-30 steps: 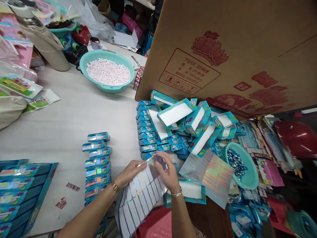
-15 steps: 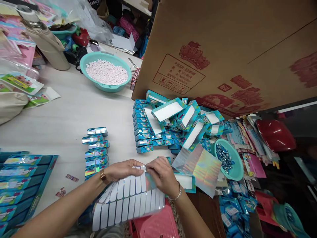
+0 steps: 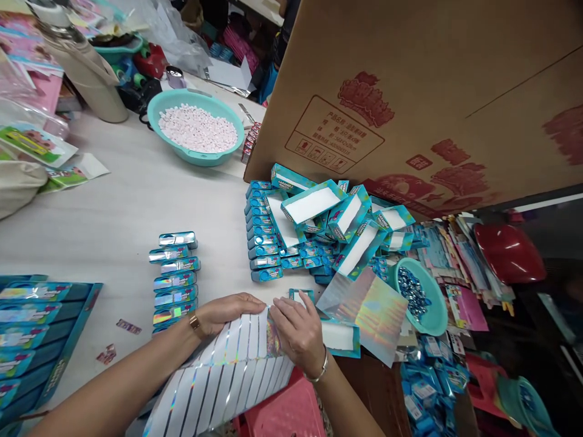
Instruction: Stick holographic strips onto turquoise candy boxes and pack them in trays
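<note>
A sheet of white rectangular stickers (image 3: 218,382) with shiny rainbow gaps hangs tilted between my hands, bowed at its lower part. My left hand (image 3: 232,312) pinches its upper edge, thumb hidden behind the fingers. At the right edge, my right hand (image 3: 298,334) has its fingers bent over the sheet beside a strip of patterned foil; its thumb is hidden. Left of my hands stands a column of small blue boxes (image 3: 175,282) with shiny labels. Past my right hand, an open blue tray box (image 3: 339,337) with a white inside lies beside holographic sheets (image 3: 378,309).
A big cardboard carton (image 3: 410,109) rises at the back right, with blue boxes (image 3: 314,206) piled before it. A teal basin of pale beads (image 3: 195,127) stands at the back. Blue display trays (image 3: 45,340) lie at left, a basin of shiny pieces (image 3: 419,297) at right.
The sticker sheet has tilted and its lower end swung down to the left, showing more shine. My right hand has shifted from a pinch at the corner to lie over the right edge.
</note>
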A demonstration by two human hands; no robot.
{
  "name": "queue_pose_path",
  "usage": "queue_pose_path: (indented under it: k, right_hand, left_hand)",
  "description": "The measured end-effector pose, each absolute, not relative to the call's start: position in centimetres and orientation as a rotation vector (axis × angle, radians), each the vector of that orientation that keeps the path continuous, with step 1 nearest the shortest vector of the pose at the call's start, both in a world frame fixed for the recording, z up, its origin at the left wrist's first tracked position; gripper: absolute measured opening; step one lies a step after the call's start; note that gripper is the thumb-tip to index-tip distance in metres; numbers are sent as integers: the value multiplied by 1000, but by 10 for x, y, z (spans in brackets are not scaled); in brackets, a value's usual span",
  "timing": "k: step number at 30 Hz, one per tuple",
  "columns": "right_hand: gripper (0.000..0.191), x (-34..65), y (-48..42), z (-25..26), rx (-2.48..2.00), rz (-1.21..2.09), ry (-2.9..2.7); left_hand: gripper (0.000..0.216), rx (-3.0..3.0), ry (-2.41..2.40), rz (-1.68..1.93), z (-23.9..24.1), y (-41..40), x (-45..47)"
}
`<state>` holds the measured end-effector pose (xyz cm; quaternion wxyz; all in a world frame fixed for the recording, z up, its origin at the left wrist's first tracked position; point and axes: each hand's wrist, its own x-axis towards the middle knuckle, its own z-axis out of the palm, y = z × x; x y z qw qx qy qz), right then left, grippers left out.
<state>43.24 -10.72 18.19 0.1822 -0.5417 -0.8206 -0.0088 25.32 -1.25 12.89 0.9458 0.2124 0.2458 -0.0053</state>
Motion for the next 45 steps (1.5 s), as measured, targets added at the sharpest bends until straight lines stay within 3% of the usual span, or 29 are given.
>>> queue_pose_path:
  k: [7, 13, 17, 19, 21, 25, 31, 41, 45]
  right_hand:
    - [21, 429, -99, 173, -1545, 76, -2281]
    - [14, 426, -92, 177, -1788, 678, -1618]
    - [20, 427, -83, 168, -1803, 1097, -1024]
    - [23, 427, -79, 159, -1741, 1202, -859]
    - [25, 425, -75, 150, -1697, 1240, -768]
    - [27, 419, -70, 133, -1709, 1244, -732]
    - [27, 416, -67, 106, -1810, 1100, -851]
    - [22, 418, -51, 79, -2107, 375, -1183]
    - [20, 418, -46, 68, -2109, 328, -1179]
  left_hand:
    - [23, 443, 622, 9, 119, -6, 256]
    - [25, 1072, 811, 139, 93, -4, 252]
    - [72, 1317, 791, 259, 91, -13, 246]
    - [82, 1197, 630, 228, 97, -16, 246]
    - [79, 1040, 570, 221, 102, -18, 249]
    - [37, 938, 702, 267, 100, -15, 259]
    - [36, 1061, 1017, 361, 74, -10, 270]
    - [29, 1467, 1200, 274, 75, 8, 286]
    - [27, 1541, 1273, 288, 74, 12, 290]
